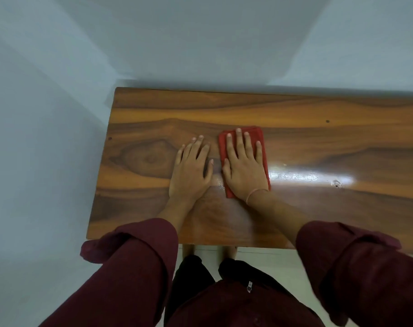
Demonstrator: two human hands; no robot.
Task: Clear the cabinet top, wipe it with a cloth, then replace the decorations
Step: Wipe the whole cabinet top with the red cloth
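Observation:
A glossy brown wooden cabinet top [295,114] fills the middle of the head view. A folded red cloth [259,135] lies flat on it near the centre. My right hand [244,166] presses flat on the cloth, fingers spread and pointing away from me; red cloth shows around the fingertips and along the hand's right side. My left hand [191,168] lies flat on the bare wood just left of the cloth, palm down, fingers apart, holding nothing. No decorations are in view.
Pale grey walls [200,43] meet in a corner behind the cabinet's left end. The cabinet's left edge [101,161] and front edge are visible. Light floor [259,256] shows below the front edge, with my dark trousers and maroon sleeves.

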